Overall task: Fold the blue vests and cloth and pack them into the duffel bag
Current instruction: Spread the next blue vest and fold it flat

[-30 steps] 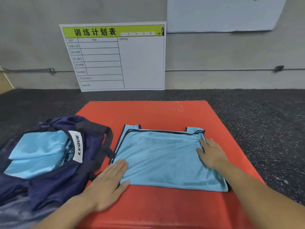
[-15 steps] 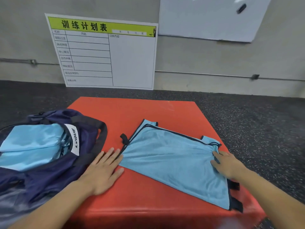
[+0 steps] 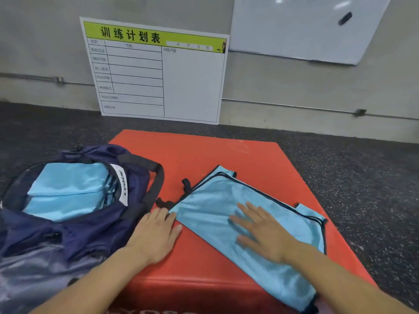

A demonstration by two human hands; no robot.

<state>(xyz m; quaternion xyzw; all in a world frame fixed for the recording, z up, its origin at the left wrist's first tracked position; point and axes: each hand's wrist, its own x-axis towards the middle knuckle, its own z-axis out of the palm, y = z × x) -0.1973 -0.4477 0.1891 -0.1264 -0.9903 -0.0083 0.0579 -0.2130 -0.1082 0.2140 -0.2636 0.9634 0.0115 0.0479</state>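
Note:
A light blue vest (image 3: 215, 200) with dark trim lies folded and turned at an angle on the red mat (image 3: 238, 155). My right hand (image 3: 260, 230) rests flat on its middle, fingers straight and spread. My left hand (image 3: 156, 234) lies flat on the mat, fingertips touching the vest's left corner. To the left sits the open navy duffel bag (image 3: 90, 230), with folded light blue cloth (image 3: 65, 189) lying inside its opening.
A white planning board (image 3: 158, 71) with a green header leans against the grey wall behind the mat. A whiteboard (image 3: 306, 26) hangs at the upper right. Dark speckled floor (image 3: 351, 177) surrounds the mat.
The vest has been turned from square to diagonal on the mat. My right hand has moved from its right edge to its middle. My left hand stays at the left corner.

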